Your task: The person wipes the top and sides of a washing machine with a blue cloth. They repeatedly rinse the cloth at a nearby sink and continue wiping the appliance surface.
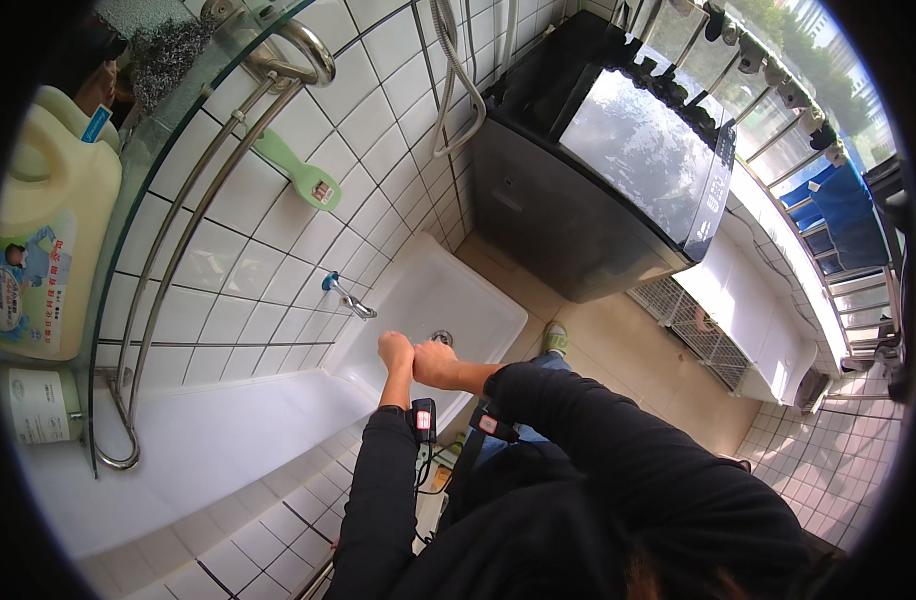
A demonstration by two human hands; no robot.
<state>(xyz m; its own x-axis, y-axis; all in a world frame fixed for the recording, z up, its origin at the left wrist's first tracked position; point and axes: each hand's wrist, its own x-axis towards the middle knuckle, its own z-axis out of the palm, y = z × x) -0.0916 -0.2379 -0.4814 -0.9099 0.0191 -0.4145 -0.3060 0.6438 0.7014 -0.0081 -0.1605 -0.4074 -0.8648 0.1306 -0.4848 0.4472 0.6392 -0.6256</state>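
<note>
Both my hands are over a white square sink (483, 300), close together in front of a chrome tap (354, 303) on the tiled wall. My left hand (396, 350) is closed like a fist, its knuckles toward the tap. Against it presses my right hand (436, 366), also with curled fingers. Whatever lies inside the fingers, if anything, is hidden from this view. Behind the right hand, part of the round metal drain (442, 338) shows in the basin. I cannot make out any water running from the tap.
A grey top-loading washing machine (588, 190) stands beyond the sink. At the left, a glass shelf with a metal rail (178, 215) carries a cream jug (63, 240); a green brush (313, 185) hangs there. A white wire rack (693, 325) is at right.
</note>
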